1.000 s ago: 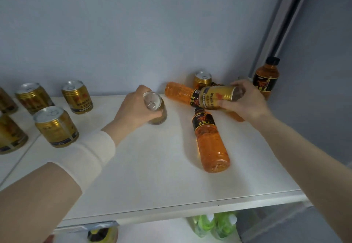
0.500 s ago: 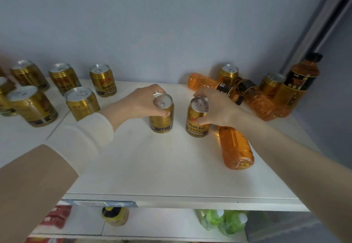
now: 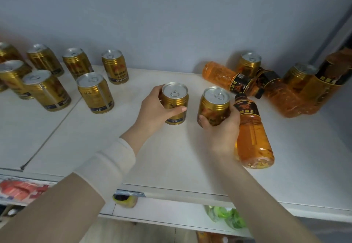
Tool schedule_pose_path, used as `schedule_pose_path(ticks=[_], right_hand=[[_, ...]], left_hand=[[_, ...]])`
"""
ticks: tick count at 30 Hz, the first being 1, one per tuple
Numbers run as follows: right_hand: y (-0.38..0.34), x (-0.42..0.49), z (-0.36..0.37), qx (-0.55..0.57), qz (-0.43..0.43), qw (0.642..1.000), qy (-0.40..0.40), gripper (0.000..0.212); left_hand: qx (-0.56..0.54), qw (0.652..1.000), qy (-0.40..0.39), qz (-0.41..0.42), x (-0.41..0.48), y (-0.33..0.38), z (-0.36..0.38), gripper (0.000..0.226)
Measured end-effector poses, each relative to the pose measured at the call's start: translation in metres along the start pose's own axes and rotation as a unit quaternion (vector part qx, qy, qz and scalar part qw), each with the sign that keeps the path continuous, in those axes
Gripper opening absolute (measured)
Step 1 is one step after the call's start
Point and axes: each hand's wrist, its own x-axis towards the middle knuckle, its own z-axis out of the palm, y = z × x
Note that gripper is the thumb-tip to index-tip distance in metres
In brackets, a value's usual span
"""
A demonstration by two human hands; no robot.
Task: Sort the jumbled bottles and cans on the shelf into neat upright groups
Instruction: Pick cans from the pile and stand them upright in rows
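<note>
Two gold cans stand upright mid-shelf. My left hand (image 3: 155,109) grips the left can (image 3: 176,98) from its left side, thumb across the front. My right hand (image 3: 221,128) grips the right can (image 3: 214,103) from below and behind. An orange bottle (image 3: 251,134) with a black label lies on its side just right of my right hand. Further right, two more orange bottles (image 3: 221,73) (image 3: 282,98) lie jumbled against two upright cans (image 3: 248,62) (image 3: 299,77) and an upright bottle (image 3: 327,78). Several gold cans (image 3: 95,92) stand grouped at the left.
The white shelf (image 3: 171,157) meets a grey wall behind and a frame post at the far right. A seam (image 3: 51,134) splits the shelf boards at left. Lower shelves hold green bottles (image 3: 226,218) and red packets (image 3: 21,187).
The can in my right hand went from lying sideways in the air to standing upright beside the left can. Both hands slid down to grip the cans' sides. The camera moved closer and leftward.
</note>
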Motion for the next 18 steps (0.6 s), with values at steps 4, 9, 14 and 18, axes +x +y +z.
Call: schedule_pose_path(ticks=[4, 9, 14, 18], right_hand=[[-0.009, -0.006, 0.001, 0.008, -0.013, 1.000, -0.016, 0.079], [-0.047, -0.039, 0.021, 0.017, -0.028, 0.995, -0.097, 0.077], [-0.104, -0.100, 0.078, 0.042, -0.040, 0.983, -0.172, 0.077], [-0.143, -0.159, 0.143, 0.065, -0.055, 0.975, -0.207, 0.073]], left_hand=[[0.010, 1.000, 0.019, 0.010, -0.010, 0.002, -0.024, 0.074], [-0.009, 0.999, 0.036, 0.009, -0.032, -0.003, -0.098, 0.068], [0.016, 0.996, 0.084, 0.009, -0.049, -0.024, -0.209, 0.071], [0.040, 0.994, 0.105, 0.018, -0.055, -0.064, -0.314, 0.064]])
